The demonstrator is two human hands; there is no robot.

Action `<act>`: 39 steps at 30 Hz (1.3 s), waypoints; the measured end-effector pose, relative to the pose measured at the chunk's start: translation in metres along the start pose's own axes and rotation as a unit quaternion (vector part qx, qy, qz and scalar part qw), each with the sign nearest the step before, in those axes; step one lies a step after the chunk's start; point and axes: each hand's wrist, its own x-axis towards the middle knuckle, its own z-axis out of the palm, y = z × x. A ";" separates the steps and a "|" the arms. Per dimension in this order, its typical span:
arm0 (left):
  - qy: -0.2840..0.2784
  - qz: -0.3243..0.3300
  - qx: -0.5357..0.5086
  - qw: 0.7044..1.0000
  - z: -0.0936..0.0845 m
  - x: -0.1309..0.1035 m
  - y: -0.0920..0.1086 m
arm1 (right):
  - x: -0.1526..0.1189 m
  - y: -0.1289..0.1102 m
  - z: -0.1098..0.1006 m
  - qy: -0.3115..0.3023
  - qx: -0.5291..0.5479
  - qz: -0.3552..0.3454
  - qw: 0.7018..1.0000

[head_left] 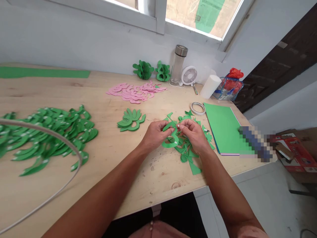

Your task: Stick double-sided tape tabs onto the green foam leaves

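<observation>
Between my hands is a curved green paper cutout (170,142) with small white patches on it. My left hand (156,134) pinches its upper left part between thumb and fingers. My right hand (194,134) is closed at the cutout's right side, its thumb and finger pinched on something small and white at the fingertips. Green paper scraps (189,152) lie under and around the right hand. Left of my left hand sits a small stack of green flower-like cutouts (131,119).
A large heap of green cutouts (49,132) covers the table's left. Pink cutouts (136,92) lie behind. Along the wall stand green paper ornaments (143,70), a glass bottle (177,64) and a fan (189,75). A tape roll (197,108) and green sheets (223,129) are right.
</observation>
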 end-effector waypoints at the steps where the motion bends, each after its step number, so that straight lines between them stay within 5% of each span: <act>1: -0.003 0.000 0.009 1.000 0.000 0.000 0.001 | 0.000 0.000 0.000 -0.005 0.000 0.001 1.000; 17: -0.027 0.000 0.008 1.000 -0.003 0.001 0.001 | -0.004 0.001 0.000 -0.084 -0.118 -0.032 0.989; 39: -0.051 0.015 0.095 0.994 -0.006 -0.001 0.003 | -0.004 0.002 -0.002 -0.046 -0.366 -0.147 0.918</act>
